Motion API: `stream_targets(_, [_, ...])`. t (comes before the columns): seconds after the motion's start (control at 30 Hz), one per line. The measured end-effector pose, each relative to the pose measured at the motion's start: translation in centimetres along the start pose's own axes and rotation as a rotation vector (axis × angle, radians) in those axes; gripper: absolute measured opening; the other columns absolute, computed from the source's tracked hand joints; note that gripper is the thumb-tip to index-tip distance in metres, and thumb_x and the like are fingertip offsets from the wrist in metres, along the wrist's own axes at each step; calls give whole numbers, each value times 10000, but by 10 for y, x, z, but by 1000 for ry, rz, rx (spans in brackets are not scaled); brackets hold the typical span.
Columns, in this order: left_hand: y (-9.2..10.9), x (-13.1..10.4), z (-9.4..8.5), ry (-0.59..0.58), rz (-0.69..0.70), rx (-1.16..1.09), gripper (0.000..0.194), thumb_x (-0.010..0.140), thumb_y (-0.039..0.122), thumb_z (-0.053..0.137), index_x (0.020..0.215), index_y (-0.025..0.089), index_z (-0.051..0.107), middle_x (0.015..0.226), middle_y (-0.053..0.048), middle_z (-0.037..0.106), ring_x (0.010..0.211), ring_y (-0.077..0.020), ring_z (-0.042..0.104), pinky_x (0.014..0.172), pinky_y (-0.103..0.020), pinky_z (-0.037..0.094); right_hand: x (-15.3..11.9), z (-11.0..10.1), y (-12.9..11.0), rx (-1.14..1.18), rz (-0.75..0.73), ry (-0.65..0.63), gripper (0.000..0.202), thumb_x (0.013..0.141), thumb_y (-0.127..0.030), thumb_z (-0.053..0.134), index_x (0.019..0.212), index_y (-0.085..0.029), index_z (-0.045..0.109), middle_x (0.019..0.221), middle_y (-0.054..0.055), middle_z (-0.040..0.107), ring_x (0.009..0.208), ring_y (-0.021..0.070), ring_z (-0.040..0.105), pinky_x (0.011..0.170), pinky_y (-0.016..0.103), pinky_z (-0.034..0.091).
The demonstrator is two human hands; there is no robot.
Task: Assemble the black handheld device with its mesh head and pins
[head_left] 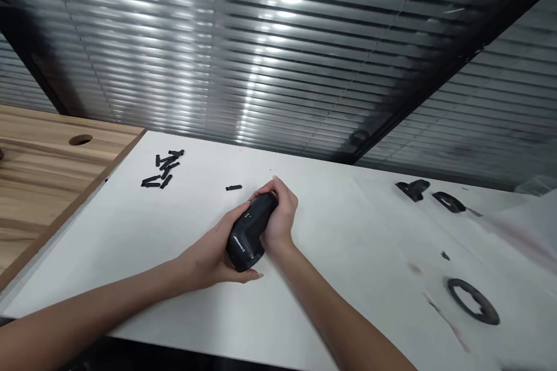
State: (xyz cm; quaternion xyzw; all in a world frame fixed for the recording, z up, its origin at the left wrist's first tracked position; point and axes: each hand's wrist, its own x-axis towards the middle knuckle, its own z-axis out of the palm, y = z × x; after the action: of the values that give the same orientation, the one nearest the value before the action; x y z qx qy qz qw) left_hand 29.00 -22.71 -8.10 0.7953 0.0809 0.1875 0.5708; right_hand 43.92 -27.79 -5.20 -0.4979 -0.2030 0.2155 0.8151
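Observation:
Over the white table, both of my hands grip a black handheld device (252, 229) with a curved body, white lettering and a ribbed lower edge. My left hand (215, 252) wraps its left side, the thumb stretched under the ribbed end. My right hand (281, 214) is closed round its upper right end, with fingers curled over the tip. What the right fingertips touch there is partly hidden. Just beyond the hands lies a small black strip-shaped piece (234, 187). Several similar black pieces (167, 165) are scattered in a loose pile farther left.
The white table (339, 226) meets a wood-grain surface (52, 173) with a round hole on the left. On the right lie a black T-shaped part (413, 189), a black oval part (449, 202), a small black bit (445, 255) and a black ring (473, 301). Glass with blinds stands behind.

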Motion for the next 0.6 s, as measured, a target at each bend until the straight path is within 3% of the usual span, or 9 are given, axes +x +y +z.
stream_targets(0.1, [3,0,0,-13,11,-1,1139,728,381,935,1626,354,235,1700,-127,291,1554,-386,306,1252,-569,356,3,-2,-1,-14,-11,-15,419,900,-447,635,553,-215,597,516,-4,604,475,151,570,510,279,487])
stream_targets(0.6, [-4,-7,3,-75,88,68,1171,828,403,864,1655,459,37,1762,-76,76,1612,-380,91,1289,-627,236,6,-5,-8,-49,-42,-126,542,943,-545,605,523,-204,629,503,20,607,453,148,563,493,275,469])
